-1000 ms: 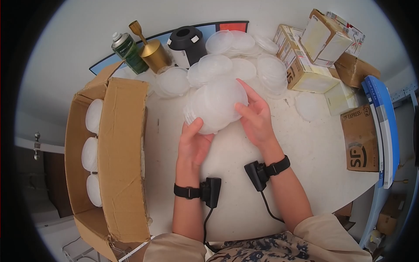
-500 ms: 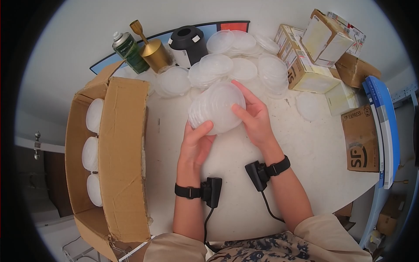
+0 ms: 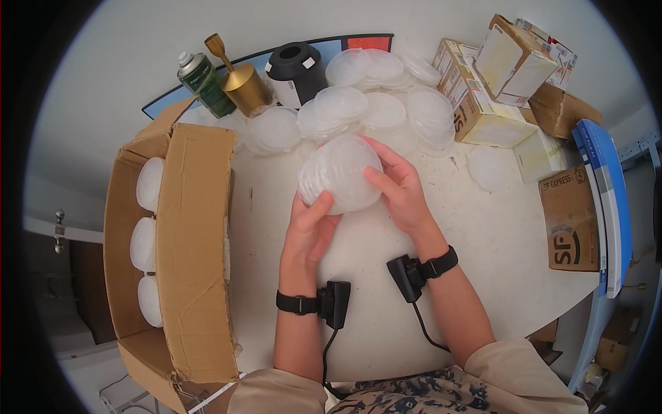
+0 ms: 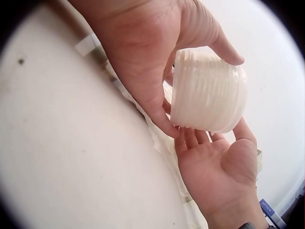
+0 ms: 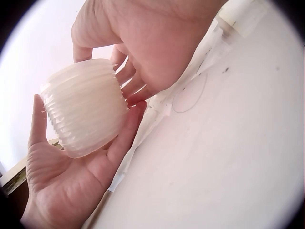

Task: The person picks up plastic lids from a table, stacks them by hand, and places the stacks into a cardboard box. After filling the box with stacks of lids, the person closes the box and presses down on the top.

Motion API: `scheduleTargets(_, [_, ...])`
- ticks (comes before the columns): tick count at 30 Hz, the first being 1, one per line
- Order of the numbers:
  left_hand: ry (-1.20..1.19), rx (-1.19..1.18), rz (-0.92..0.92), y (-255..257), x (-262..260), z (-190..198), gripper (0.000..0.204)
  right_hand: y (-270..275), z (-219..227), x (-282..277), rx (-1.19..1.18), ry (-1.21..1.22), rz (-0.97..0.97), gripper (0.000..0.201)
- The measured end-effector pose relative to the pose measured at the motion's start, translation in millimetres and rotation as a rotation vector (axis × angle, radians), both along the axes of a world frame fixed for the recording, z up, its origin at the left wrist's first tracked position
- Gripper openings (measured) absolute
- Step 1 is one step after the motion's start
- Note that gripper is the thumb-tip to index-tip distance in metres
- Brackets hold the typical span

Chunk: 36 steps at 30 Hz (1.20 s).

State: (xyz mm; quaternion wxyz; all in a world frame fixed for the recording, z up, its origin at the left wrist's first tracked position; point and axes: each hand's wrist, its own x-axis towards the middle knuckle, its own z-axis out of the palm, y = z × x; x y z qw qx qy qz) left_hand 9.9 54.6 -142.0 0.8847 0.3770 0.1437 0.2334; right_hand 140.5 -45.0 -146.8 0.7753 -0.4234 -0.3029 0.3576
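Between both hands is a thick stack of round translucent plastic lids (image 3: 343, 174), held above the white table (image 3: 386, 297). My left hand (image 3: 308, 224) grips its left side, thumb on the near face and fingers behind. On the right, my right hand (image 3: 403, 190) holds the stack the same way, thumb on the face. Both wrist views show the lids (image 4: 207, 90) nested tightly, their rims making ridges along the side. In the right wrist view the left hand (image 5: 71, 183) cups the stack from below, the right hand (image 5: 147, 43) from above.
More piles of lids (image 3: 338, 103) lie at the back, and a single lid (image 3: 487, 169) at the right. An open cardboard box (image 3: 196, 255) with lids inside stands left. Small cartons (image 3: 496, 121), a spray can (image 3: 205, 83), a gold candle holder (image 3: 245, 86) and a black container (image 3: 296, 65) line the back.
The stack has come slightly nearer to me, and its lids sit more evenly together. Both hands have kept hold of it, the right hand shifting a little inward.
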Motion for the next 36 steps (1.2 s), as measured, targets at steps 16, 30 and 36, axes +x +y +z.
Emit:
scheduleTargets(16, [0.028,0.060,0.012,-1,-1,2,0.084,2,2,-1,0.003,-0.073,0.001,0.051])
scheduleTargets(30, [-0.315,-0.165,0.091,11,-2,3,0.094,-3,-4,5,0.147,0.239,0.107,0.048])
scheduleTargets(36, [-0.307,-0.204,0.152,14,-3,-1,0.098,-1,1,4,0.093,0.299,0.307,0.059])
